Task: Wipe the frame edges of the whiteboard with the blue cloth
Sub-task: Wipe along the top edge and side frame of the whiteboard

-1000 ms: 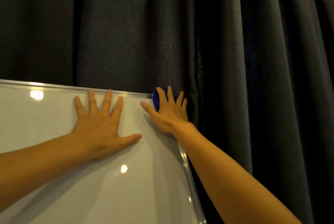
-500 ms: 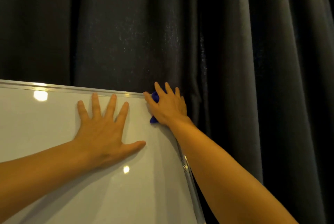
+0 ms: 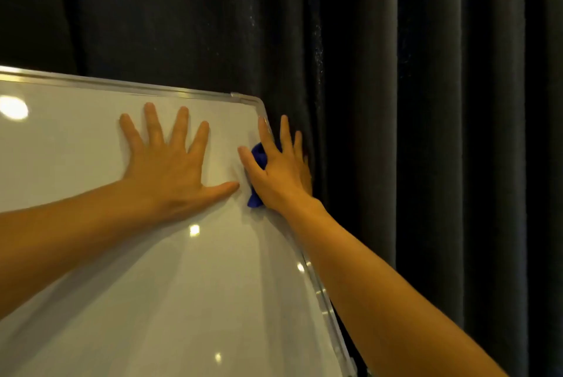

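Right grip [image 3: 278,174] is clamped on the blue cloth [image 3: 258,155], pressing it over the whiteboard's [image 3: 152,285] right frame edge [image 3: 327,303] just below the upper corner, mid-frame. Left grip [image 3: 166,172] lies flat, fingers apart, on the white surface beside it. Dark curtain [image 3: 396,102] hangs behind.

A dark grey curtain [image 3: 396,102] hangs in deep vertical folds across the whole background, faint pale specks catching light on its pleats.

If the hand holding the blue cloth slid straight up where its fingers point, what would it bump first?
Probably the rounded top corner of the whiteboard frame, just above the right hand; past that, only the dark curtain.
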{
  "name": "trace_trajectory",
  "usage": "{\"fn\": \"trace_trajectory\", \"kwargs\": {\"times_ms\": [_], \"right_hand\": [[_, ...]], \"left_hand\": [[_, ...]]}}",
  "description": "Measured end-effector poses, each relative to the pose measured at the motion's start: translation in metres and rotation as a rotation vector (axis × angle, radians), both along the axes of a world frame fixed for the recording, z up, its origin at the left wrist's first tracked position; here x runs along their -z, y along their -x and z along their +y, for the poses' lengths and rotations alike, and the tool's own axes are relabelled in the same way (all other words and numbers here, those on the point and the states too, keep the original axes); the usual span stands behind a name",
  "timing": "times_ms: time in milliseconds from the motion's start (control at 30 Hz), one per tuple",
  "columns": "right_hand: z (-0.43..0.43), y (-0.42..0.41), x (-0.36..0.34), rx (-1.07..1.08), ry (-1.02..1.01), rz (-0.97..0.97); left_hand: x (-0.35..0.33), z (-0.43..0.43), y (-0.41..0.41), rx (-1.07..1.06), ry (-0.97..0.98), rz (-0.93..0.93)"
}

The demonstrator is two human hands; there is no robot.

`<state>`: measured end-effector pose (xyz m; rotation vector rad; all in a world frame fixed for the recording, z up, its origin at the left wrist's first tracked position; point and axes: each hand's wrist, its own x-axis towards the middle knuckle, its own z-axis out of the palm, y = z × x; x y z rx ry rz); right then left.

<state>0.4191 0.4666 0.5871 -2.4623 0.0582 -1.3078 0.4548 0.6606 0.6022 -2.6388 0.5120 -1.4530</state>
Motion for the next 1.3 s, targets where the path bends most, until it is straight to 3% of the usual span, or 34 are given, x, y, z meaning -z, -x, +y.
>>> {"fn": "trace_trajectory", "kwargs": {"times_ms": [100, 233, 300, 400, 433, 667, 767, 900, 967, 1067, 1200, 1300], "right_hand": [[0.011, -0.003, 0.006, 0.12, 0.033, -0.056], [0.004, 0.023, 0.078, 0.168, -0.041, -0.141], [-0.007, 0.041, 0.096, 0.154, -0.289, -0.081], [-0.018, 0.059, 0.097, -0.006, -0.824, -0.025], [-0.013, 0.063, 0.096, -0.013, -0.844, -0.022], [0.01, 0.083, 0.156, 0.219, -0.327, -0.018], [-0.005, 0.098, 0.191, 0.31, -0.415, 0.096], [0.001, 0.096, 0.165, 0.14, -0.574, 0.116], [0.022, 0.088, 0.151, 0.119, -0.504, 0.062], [0.049, 0.094, 0.19, 0.211, -0.342, -0.035], [0.054, 0.123, 0.256, 0.288, -0.409, 0.006], [0.052, 0.128, 0.249, 0.25, -0.377, -0.039]], "left_hand": [[0.009, 0.003, 0.008, 0.028, -0.042, -0.002], [0.02, 0.012, 0.017, 0.101, -0.089, 0.016], [0.025, 0.015, 0.022, 0.134, -0.141, 0.029], [0.034, 0.011, 0.032, 0.139, -0.178, 0.027], [0.036, 0.008, 0.035, 0.122, -0.176, 0.026], [0.057, -0.009, 0.049, 0.155, -0.239, 0.034], [0.08, -0.022, 0.058, 0.209, -0.359, 0.069], [0.099, -0.035, 0.067, 0.195, -0.408, 0.094], [0.1, -0.036, 0.069, 0.186, -0.419, 0.117], [0.105, -0.032, 0.067, 0.178, -0.494, 0.093], [0.11, -0.03, 0.072, 0.202, -0.522, 0.104], [0.107, -0.033, 0.072, 0.235, -0.539, 0.063]]}}
